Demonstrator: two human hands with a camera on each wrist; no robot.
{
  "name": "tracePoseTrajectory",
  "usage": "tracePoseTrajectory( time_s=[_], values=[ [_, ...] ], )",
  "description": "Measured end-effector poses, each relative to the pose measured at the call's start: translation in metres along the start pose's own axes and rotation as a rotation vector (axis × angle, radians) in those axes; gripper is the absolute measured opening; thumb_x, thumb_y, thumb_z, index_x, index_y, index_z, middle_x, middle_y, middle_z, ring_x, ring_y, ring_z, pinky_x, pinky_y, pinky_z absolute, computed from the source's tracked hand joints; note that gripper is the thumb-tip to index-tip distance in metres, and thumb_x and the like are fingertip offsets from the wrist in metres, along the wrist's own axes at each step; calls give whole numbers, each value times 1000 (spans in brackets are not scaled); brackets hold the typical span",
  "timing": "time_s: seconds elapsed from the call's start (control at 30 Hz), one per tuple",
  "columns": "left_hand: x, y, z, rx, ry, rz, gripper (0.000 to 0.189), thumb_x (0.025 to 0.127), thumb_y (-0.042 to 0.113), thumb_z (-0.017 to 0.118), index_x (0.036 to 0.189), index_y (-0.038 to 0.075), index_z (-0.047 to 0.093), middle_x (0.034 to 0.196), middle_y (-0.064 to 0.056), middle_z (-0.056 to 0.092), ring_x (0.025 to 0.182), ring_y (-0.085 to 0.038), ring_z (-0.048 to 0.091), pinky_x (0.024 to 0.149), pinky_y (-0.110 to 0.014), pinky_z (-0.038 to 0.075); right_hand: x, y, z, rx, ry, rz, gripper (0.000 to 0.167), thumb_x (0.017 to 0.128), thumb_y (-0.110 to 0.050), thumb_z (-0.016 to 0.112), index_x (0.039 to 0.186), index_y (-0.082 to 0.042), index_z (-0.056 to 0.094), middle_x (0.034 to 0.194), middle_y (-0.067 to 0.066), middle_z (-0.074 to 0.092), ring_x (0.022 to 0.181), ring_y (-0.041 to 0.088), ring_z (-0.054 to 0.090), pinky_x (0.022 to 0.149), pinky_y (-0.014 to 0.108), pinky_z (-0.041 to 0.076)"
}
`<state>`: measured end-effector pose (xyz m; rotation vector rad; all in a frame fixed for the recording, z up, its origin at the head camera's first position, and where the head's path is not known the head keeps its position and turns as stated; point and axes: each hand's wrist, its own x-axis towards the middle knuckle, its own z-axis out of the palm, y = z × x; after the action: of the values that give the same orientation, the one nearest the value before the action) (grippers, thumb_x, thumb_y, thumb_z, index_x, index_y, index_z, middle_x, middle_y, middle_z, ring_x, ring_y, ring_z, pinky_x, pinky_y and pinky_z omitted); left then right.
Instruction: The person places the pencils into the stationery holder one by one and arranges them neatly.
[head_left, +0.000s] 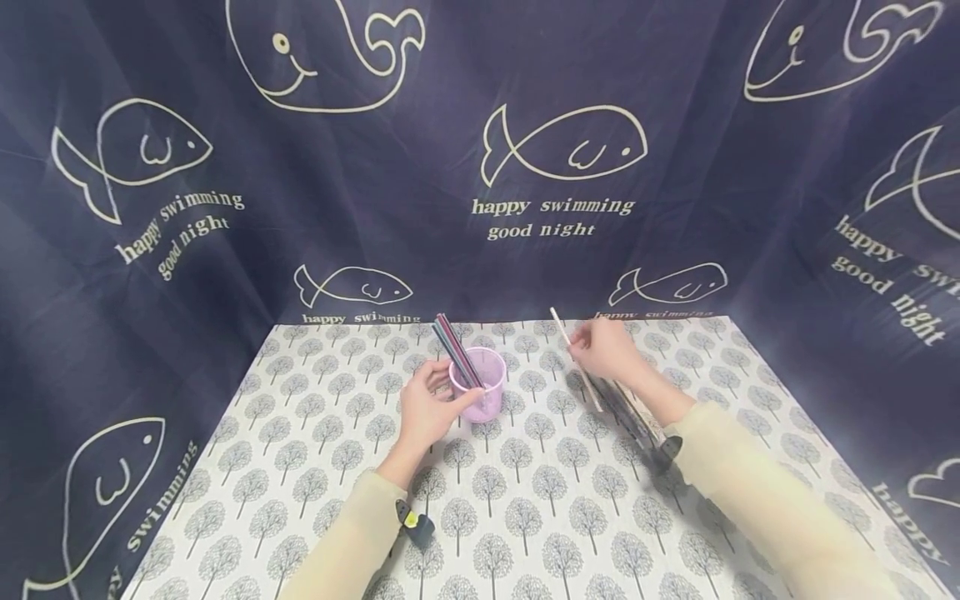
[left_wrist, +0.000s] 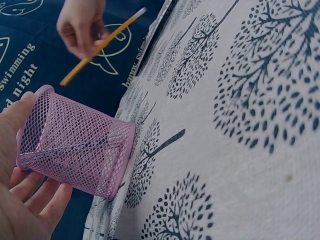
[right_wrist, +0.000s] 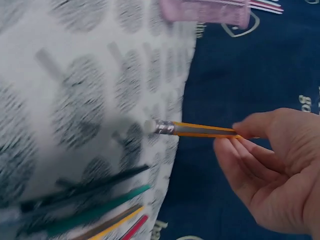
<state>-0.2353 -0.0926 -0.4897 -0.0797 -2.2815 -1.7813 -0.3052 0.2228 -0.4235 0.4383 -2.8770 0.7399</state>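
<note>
A pink mesh pen cup (head_left: 486, 406) stands on the table, several slim pencils or pens (head_left: 455, 350) leaning out of its top left. My left hand (head_left: 424, 412) grips the cup from the left, thumb on the near side and fingers round the far side. Through the mesh in the left wrist view, a dark slim stick (left_wrist: 75, 148) shows inside. My right hand (head_left: 604, 352), raised right of the cup, pinches a yellow pencil (right_wrist: 200, 130) between thumb and fingers. The pencil's white eraser end (right_wrist: 151, 126) points toward the table.
Beneath my right forearm lies a bunch of pencils (head_left: 633, 414), partly hidden; green, yellow and red ones (right_wrist: 120, 202) show in the right wrist view. The tablecloth (head_left: 525, 475) has printed trees. A dark blue curtain (head_left: 450, 250) hangs behind the table and on both sides.
</note>
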Motion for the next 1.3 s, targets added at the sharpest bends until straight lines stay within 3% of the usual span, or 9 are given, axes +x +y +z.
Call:
tracePoseTrajectory(
  time_s=[0.17, 0.43, 0.57, 0.7, 0.83, 0.93, 1.13, 1.3],
  values=[
    [0, -1, 0, 6, -5, -13, 68, 72, 25, 100, 127, 5, 66, 132, -19, 75, 122, -39, 74, 98, -43, 68, 12, -19, 1, 50, 143, -16, 14, 94, -17, 71, 97, -5, 78, 86, 12, 80, 75, 27, 73, 74, 46, 65],
    [1, -1, 0, -1, -7, -11, 68, 73, 25, 100, 127, 4, 66, 131, -19, 75, 122, -38, 74, 98, -43, 68, 26, -56, -2, 222, 281, -24, 12, 98, -14, 72, 102, -3, 73, 95, 14, 80, 83, 29, 78, 81, 45, 68],
    [0, -1, 0, -2, -6, 4, 67, 74, 26, 99, 127, 3, 66, 131, -20, 75, 121, -39, 74, 98, -43, 68, 31, -71, -1, 325, 370, -30, 13, 98, -12, 72, 106, -1, 70, 98, 15, 79, 87, 28, 77, 78, 35, 70],
    [0, -1, 0, -3, -4, 8, 68, 74, 26, 100, 127, 2, 66, 131, -21, 74, 121, -40, 74, 98, -44, 68, 34, -82, 4, 517, 440, -55, 15, 99, -7, 71, 109, 3, 65, 100, 19, 76, 88, 34, 78, 72, 20, 68],
    [1, -2, 0, -2, -1, 19, 67, 74, 26, 100, 126, 2, 66, 130, -22, 75, 121, -40, 74, 97, -44, 68, 36, -92, 10, 714, 418, -118, 17, 101, -1, 67, 112, 7, 59, 101, 25, 73, 89, 46, 76, 72, 17, 68],
    [1, -2, 0, -1, 0, 28, 66, 74, 25, 100, 126, 2, 66, 130, -22, 75, 120, -39, 74, 96, -43, 68, 36, -98, 15, 740, 364, -156, 16, 101, 0, 67, 113, 7, 58, 102, 24, 72, 89, 47, 76, 72, 19, 68],
    [2, -3, 1, 7, -2, 31, 67, 74, 25, 100, 126, 2, 66, 130, -21, 75, 120, -38, 74, 96, -43, 68, 35, -110, 29, 610, 260, -204, 12, 100, -2, 70, 109, 2, 63, 102, 18, 76, 93, 33, 78, 79, 22, 69],
    [2, -3, 0, 4, -10, 37, 68, 74, 26, 99, 127, 1, 65, 130, -21, 74, 120, -39, 74, 96, -45, 68, 35, -113, 42, 436, 175, -234, 9, 100, -9, 73, 104, -4, 67, 96, 11, 79, 91, 24, 78, 80, 27, 70]
  ],
)
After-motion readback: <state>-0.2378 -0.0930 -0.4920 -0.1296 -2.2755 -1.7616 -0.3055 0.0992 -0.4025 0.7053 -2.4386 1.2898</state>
